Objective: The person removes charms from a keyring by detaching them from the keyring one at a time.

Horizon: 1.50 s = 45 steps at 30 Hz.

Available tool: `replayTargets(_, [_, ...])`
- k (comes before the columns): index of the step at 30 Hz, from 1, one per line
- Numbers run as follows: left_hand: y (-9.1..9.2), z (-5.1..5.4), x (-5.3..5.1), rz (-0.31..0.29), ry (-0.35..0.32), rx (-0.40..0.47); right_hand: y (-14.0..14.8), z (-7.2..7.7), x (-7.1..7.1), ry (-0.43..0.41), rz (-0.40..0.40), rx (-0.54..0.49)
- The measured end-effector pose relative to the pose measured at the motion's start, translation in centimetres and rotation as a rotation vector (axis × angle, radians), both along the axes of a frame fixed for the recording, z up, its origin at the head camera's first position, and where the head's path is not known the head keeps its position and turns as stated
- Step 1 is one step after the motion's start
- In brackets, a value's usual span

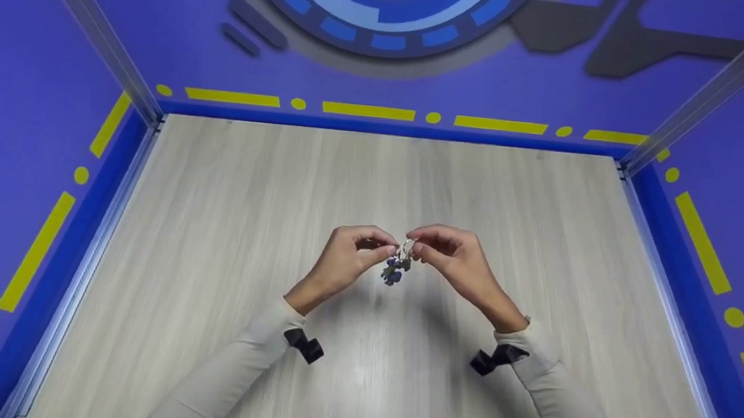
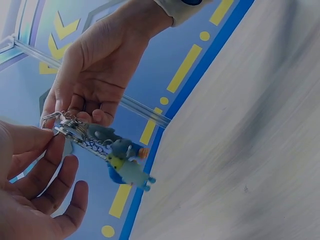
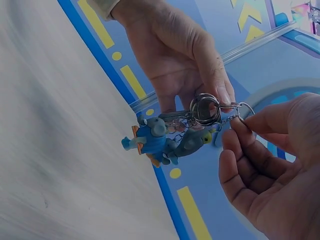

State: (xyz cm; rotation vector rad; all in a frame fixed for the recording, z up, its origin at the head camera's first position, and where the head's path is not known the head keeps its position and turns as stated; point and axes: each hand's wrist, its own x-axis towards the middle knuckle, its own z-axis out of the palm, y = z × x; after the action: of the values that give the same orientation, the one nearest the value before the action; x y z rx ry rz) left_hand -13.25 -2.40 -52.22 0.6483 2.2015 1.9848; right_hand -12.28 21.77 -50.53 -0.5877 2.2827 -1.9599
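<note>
Both hands are raised over the table and pinch a bunch of keychains between them. My left hand holds the cluster of metal split rings between thumb and forefinger. My right hand pinches a single larger ring linked to it, clearest in the right wrist view. Small blue-grey animal-like figures dangle on short chains below the fingers. One figure has a yellow patch and light blue feet. How the rings join under the fingertips is partly hidden.
A light wood-grain table lies beneath the hands. Blue walls with yellow markings stand at the back and both sides, with metal rails at the corners. Black wrist mounts sit on both sleeves.
</note>
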Motion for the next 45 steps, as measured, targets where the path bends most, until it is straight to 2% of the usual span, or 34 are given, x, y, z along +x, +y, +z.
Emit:
replayTargets(6, [-0.1, 0.2, 0.0, 0.022, 0.007, 0.000, 0.2, 0.2, -0.1, -0.031, 0.003, -0.020])
replayTargets(11, [-0.1, 0.5, 0.1, 0.032, 0.018, -0.012, 0.3, 0.4, -0.2, -0.026, 0.008, -0.001])
replayTargets(14, [-0.1, 0.6, 0.2, 0.038, 0.044, -0.036, 0.3, 0.3, -0.2, 0.009, 0.033, 0.035])
replayTargets(19, [0.1, 0.8, 0.3, 0.038, 0.093, -0.072, 0.4, 0.2, -0.2, 0.119, 0.084, 0.097])
replayTargets(26, [0.1, 0.9, 0.5, 0.042, 0.110, -0.088, 0.4, 0.1, -0.1, 0.218, 0.037, 0.127])
replayTargets(31, [0.2, 1.0, 0.7, 0.034, 0.118, -0.112, 0.2, -0.2, 0.2, 0.232, -0.021, 0.130])
replayTargets(38, [0.4, 1.0, 0.9, 0.035, 0.139, -0.141, 0.0, -0.6, 0.3, 0.292, -0.024, 0.138])
replayTargets(45, [0.0, 0.9, 1.1, 0.049, 0.123, -0.142, 0.3, -0.5, 0.5, 0.267, -0.025, 0.128])
